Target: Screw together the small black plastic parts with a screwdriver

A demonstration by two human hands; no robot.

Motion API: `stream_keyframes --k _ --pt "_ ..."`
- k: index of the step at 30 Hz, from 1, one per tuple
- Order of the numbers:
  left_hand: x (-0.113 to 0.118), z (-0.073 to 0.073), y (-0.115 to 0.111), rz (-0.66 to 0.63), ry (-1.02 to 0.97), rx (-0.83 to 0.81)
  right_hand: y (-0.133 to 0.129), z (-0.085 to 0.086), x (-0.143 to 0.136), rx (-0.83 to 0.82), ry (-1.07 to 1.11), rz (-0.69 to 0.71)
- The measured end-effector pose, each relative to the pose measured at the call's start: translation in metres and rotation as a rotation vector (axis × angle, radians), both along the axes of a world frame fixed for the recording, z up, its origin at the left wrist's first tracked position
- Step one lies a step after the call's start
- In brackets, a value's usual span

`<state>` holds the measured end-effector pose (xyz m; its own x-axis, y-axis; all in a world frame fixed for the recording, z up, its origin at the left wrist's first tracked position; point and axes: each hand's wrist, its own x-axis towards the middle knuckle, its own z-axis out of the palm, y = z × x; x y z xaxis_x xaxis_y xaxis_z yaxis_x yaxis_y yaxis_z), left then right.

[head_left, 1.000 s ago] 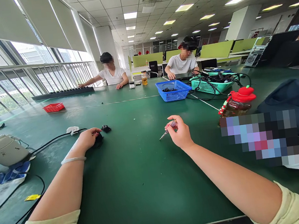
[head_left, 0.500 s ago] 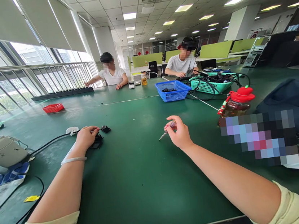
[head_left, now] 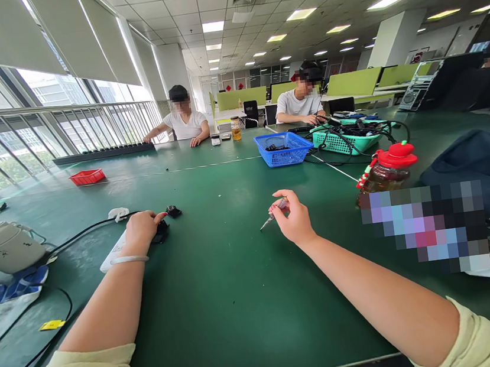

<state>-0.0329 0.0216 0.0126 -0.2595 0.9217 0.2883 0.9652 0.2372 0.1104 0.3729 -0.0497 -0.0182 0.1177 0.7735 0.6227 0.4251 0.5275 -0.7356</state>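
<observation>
My right hand (head_left: 294, 218) is raised over the right half of the table. Its fingers close on a slim screwdriver (head_left: 271, 219) with a pale handle, whose tip slants down to the left. To the left, my left hand (head_left: 142, 227) lies low with its fingers curled and partly hidden; whether they grip anything does not show. Right beside it sits a dark plastic piece (head_left: 161, 234), half covered by the hand. Just beyond the fingertips lies a small black part (head_left: 174, 210). A white flat item (head_left: 113, 254) shows under my left wrist.
Beyond are a red tray (head_left: 87, 177), a blue basket (head_left: 284, 158) and a green basket (head_left: 347, 144) heaped with cables. A red-lidded bottle (head_left: 389, 172) stands right. A black cable (head_left: 83, 232) and white case (head_left: 5, 248) lie left. Two people sit across the table.
My left hand has shifted slightly right and turned, showing more of its back and uncovering more of the white item. My right hand and the screwdriver have stayed in place.
</observation>
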Motion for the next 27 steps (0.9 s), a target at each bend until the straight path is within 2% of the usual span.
stream_keyframes --k 7,12,19,23,27 --pt "0.012 0.003 -0.004 0.005 0.063 -0.026 -0.001 0.002 -0.001 0.004 -0.004 -0.005" --pt "0.023 0.008 -0.007 0.038 0.115 -0.119 -0.001 0.001 -0.001 0.008 -0.006 -0.007" --pt "0.033 0.007 -0.013 0.067 0.158 -0.161 0.000 0.000 -0.001 0.025 -0.020 -0.007" --pt "0.032 0.019 -0.023 0.129 0.142 -0.136 -0.001 0.002 -0.001 0.048 -0.035 -0.005" --pt "0.030 0.030 -0.031 0.188 0.147 -0.339 -0.002 0.002 -0.001 0.057 -0.051 -0.005"
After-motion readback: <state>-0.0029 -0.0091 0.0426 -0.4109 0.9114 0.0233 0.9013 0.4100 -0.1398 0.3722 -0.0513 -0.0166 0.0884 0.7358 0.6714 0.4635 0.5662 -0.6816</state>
